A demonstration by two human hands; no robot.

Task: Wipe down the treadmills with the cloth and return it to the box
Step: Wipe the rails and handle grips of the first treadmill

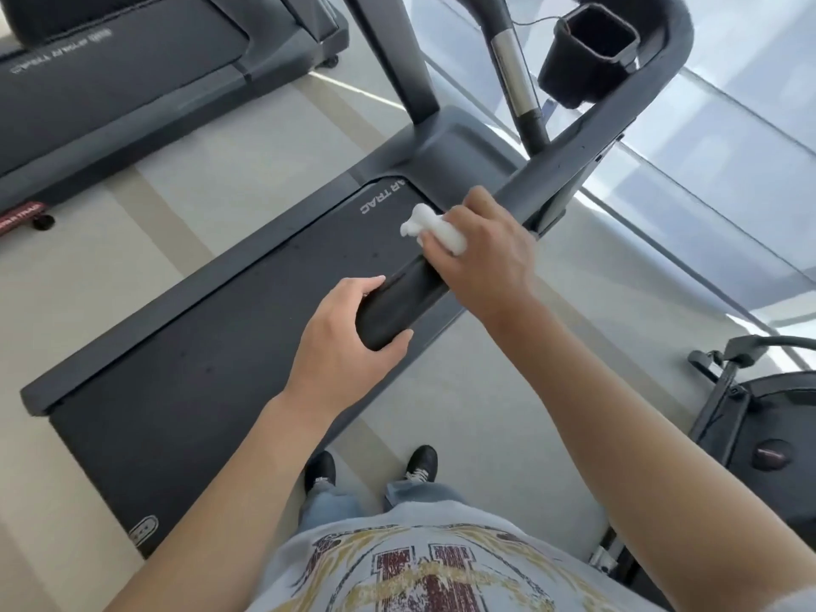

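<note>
The person is standing beside a treadmill point(212, 346), with both hands on its dark side handrail point(441, 276): the left hand point(340, 346) is gripping the rail's near end while the right hand point(485, 254) is pressing a bunched white cloth point(435, 227) against the rail just beyond it. A second treadmill point(123, 68) is sitting at ten o'clock across the pale floor point(221, 170), and a black cup holder point(587, 50) is hanging from the console frame at one o'clock.

Bright, even daylight enters from the glass wall point(715, 139) in the upper right of the frame, which shows pale glare. Shadows on the floor point(212, 178) are soft. Wide-angle distortion bends lines at the edges, and detail is slightly soft throughout.
</note>
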